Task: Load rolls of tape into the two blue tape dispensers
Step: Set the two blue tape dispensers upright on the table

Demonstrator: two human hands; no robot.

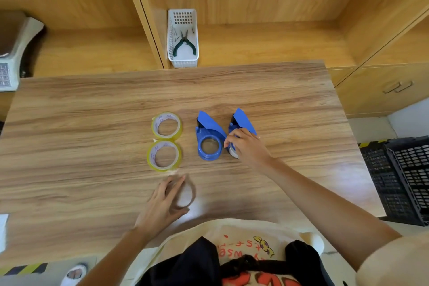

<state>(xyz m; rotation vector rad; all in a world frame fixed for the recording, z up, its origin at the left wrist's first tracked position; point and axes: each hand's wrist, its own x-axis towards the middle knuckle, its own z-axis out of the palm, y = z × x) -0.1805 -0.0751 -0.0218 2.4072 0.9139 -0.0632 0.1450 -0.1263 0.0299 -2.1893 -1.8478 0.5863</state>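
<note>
Two yellowish tape rolls lie flat at the table's middle, one [166,125] behind the other [164,156]. To their right stand two blue tape dispensers. The left dispenser [208,137] has an empty round hub. My right hand [246,146] rests on the right dispenser [242,123], fingers over its round end, where a pale ring shows under them. Nearer me, my left hand [164,202] grips a thin brown cardboard ring [188,193], blurred by motion, just above the table.
A white basket [183,58] with green-handled pliers sits on the shelf behind the table. A scale [14,49] stands at the far left. Black crates [399,181] stand on the floor to the right. The wooden table [92,111] spreads wide around the items.
</note>
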